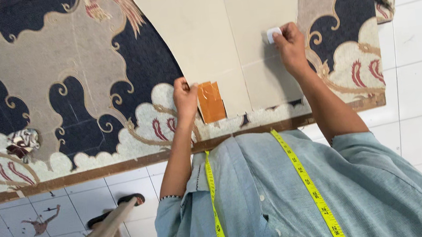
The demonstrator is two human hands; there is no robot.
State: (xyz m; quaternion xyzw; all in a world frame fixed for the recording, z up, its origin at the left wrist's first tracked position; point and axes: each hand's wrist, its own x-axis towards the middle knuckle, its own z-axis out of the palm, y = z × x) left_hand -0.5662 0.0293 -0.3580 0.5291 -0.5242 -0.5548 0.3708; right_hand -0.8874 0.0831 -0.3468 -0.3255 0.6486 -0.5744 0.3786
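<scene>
A dark blue and beige patterned cloth [88,78] with cloud and bird motifs lies spread on a table. Two cream paper pattern pieces [198,37] rest on it side by side. My left hand [185,97] presses down on the near end of the left piece, beside a small orange rectangular piece [211,102]. My right hand [290,46] pinches a small white chalk [273,34] against the right pattern piece [262,5]. A yellow measuring tape [307,181] hangs over my light blue shirt.
The table's brown wooden edge [97,170] runs along the near side of the cloth. White floor tiles [419,88] lie to the right and below. A leg in beige trousers with a black sandal [126,200] shows at the lower left.
</scene>
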